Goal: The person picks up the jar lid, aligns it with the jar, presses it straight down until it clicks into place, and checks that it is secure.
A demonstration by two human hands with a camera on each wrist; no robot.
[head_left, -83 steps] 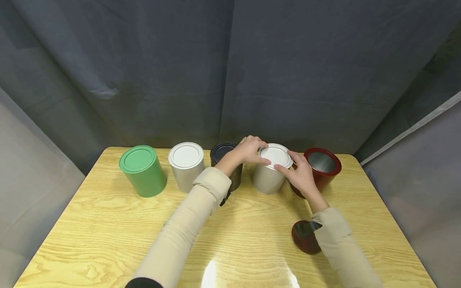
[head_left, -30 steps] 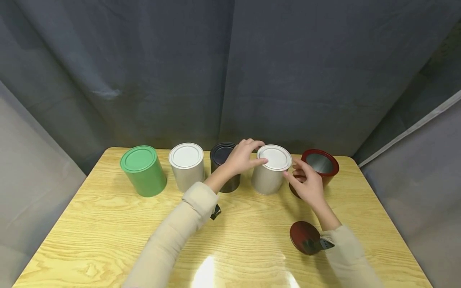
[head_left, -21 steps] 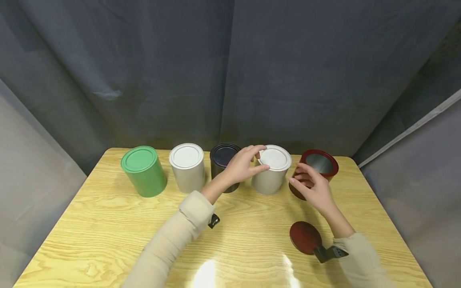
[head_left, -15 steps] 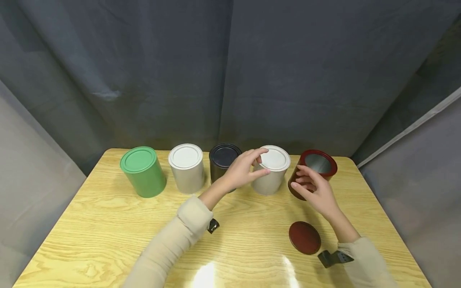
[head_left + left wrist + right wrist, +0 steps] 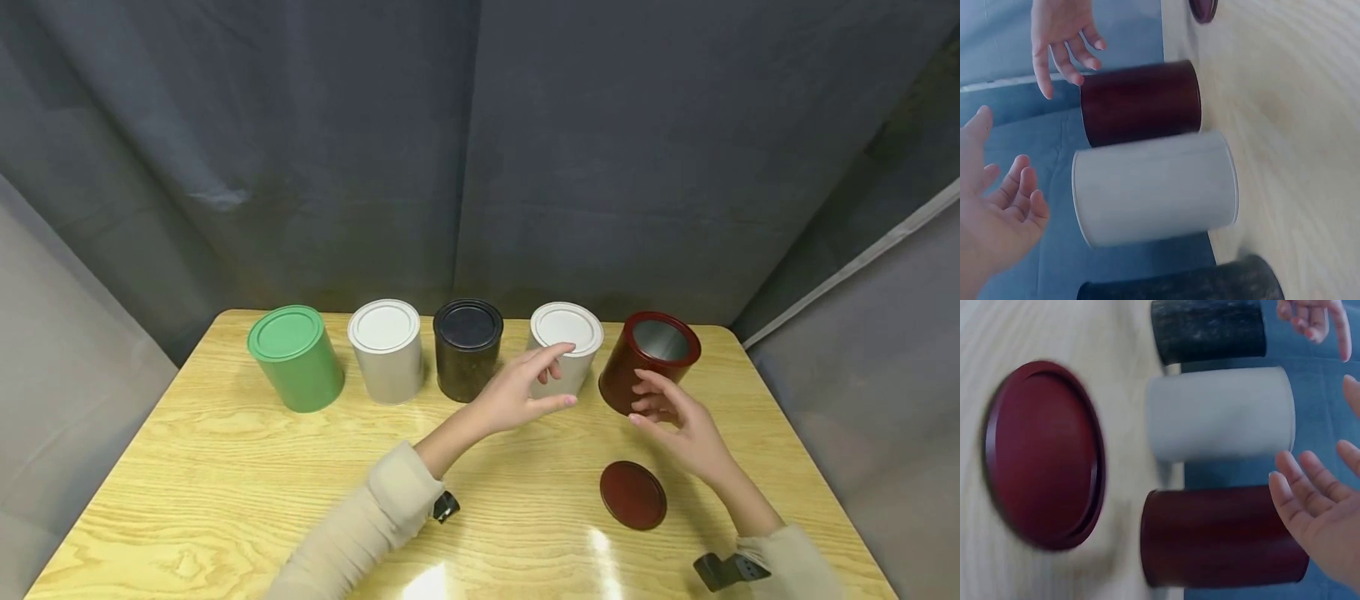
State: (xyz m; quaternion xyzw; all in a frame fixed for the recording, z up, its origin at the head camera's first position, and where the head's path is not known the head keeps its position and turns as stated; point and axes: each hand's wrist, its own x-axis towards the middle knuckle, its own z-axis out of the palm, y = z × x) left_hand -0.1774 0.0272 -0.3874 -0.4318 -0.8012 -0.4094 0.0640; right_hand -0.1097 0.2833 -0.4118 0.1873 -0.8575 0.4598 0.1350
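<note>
My left hand [image 5: 517, 392], fingers loosely bent and holding nothing, hovers in front of the right-hand white can [image 5: 567, 330], which has its lid on. In the left wrist view that white can [image 5: 1157, 187] lies apart from the fingers. My right hand [image 5: 686, 429], also holding nothing, floats in front of the dark red can [image 5: 626, 371], whose top is uncovered and shows a grey metal inside. On the table nearer to me lies the round dark red lid [image 5: 633, 496]; the right wrist view shows this lid [image 5: 1044, 456] flat on the wood.
Along the back of the wooden table [image 5: 247, 500] stand a green can [image 5: 296, 358], another white can [image 5: 386, 350] and a black can [image 5: 468, 350], all lidded. Dark grey curtains [image 5: 337, 167] hang behind, with pale fabric at both sides.
Both hands have left the white can's lid, which they were touching, and drawn back toward me and apart. The cans and the red lid stay where they were.
</note>
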